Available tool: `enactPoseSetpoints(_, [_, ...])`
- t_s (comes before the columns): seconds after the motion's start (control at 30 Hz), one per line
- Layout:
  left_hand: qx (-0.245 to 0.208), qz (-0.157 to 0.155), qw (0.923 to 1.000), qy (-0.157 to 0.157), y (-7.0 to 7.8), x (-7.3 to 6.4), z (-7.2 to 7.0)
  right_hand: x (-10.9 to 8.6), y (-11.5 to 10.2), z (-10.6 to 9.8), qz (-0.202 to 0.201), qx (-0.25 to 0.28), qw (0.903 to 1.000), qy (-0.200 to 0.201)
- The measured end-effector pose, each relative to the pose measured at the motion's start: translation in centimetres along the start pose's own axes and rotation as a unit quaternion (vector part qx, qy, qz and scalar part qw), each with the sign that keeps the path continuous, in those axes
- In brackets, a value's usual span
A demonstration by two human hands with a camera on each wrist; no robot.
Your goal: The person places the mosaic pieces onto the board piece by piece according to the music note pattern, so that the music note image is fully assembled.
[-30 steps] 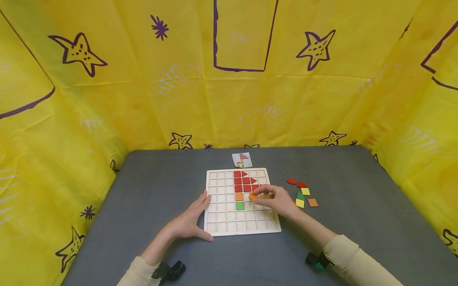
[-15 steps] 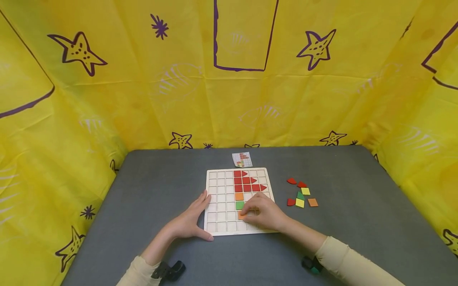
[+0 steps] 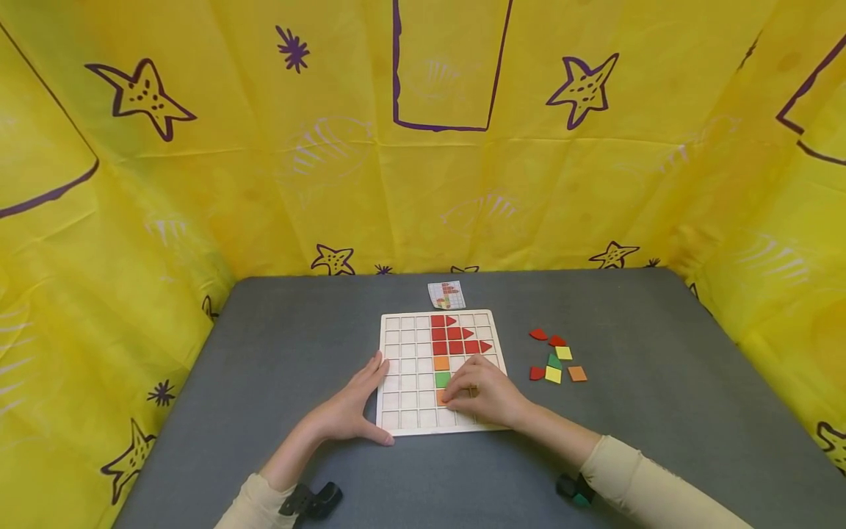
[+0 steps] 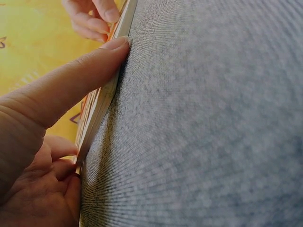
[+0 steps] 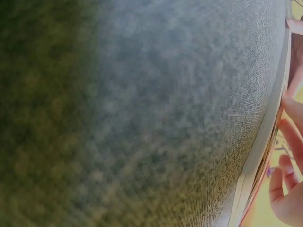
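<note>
A pale wooden grid board lies on the grey table, with red, orange and green tiles set in its cells. My right hand is over its lower middle, thumb and fingertips pinching an orange square tile in the cell just below the green tile. Part of that tile is hidden by the fingers. My left hand steadies the board's near left corner, fingers along the left edge and straight thumb at the front edge. In the left wrist view, the thumb presses on the board's rim.
Right of the board lie loose tiles: red ones, yellow squares, a green one and an orange square. A small printed pattern card lies behind the board. A yellow patterned cloth surrounds the table's back and sides.
My right hand has carried the orange tile left and nearer, from the board's middle right to the cell below the green tile, then shifted slightly left. My left hand has stayed put.
</note>
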State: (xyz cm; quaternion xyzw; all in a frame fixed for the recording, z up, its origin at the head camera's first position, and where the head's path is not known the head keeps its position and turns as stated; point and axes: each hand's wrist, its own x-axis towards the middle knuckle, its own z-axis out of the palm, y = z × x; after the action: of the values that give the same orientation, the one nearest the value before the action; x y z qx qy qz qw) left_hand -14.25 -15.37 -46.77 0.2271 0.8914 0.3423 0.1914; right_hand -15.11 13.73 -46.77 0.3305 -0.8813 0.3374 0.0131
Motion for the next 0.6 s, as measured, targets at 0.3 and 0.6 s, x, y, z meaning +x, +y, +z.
enactPoseSetpoints(0.3, [0.000, -0.007, 1.0000, -0.001, 0.3, -0.1, -0.1, -0.1, 0.3, -0.5, 0.025, 0.043, 0.9987, 0.007])
enactPoseSetpoints(0.6, [-0.002, -0.012, 0.9999, -0.004, 0.4, 0.0, 0.0, -1.9, 1.6, -3.3, 0.215, 0.113, 0.9694, 0.034])
